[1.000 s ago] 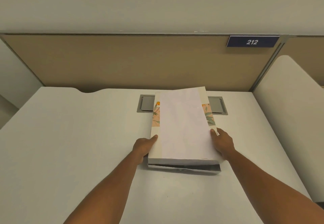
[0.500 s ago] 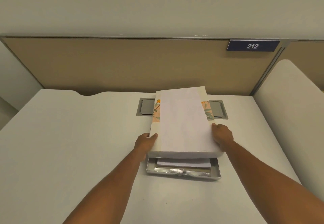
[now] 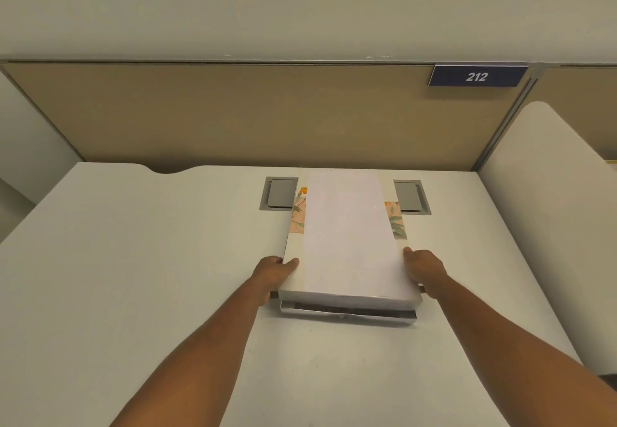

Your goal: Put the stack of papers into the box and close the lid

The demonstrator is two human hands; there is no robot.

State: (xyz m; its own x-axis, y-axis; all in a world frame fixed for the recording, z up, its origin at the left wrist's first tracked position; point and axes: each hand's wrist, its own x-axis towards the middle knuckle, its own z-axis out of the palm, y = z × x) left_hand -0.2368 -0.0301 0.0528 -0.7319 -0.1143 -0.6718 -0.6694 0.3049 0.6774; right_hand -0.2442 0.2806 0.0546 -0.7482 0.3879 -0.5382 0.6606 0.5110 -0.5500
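Note:
A white box lid [image 3: 347, 243] with a floral band across it hangs level just above the silver box base [image 3: 347, 317] on the desk. Only a narrow dark gap shows between them at the front. My left hand [image 3: 272, 273] grips the lid's left side near its front corner, thumb on top. On the opposite side, my right hand [image 3: 425, 271] holds it the same way. The lid hides the stack of papers inside the base.
The box sits mid-desk on a white desk top [image 3: 133, 259]. Two grey cable covers [image 3: 280, 193] [image 3: 409, 196] lie behind it. A tan partition [image 3: 233, 112] with a "212" sign [image 3: 477, 76] closes the back. A white side divider [image 3: 541, 209] stands at the right.
Half a second ago the lid's front was raised and the papers showed inside the base. Both hands have lowered the lid, leaving only a thin gap.

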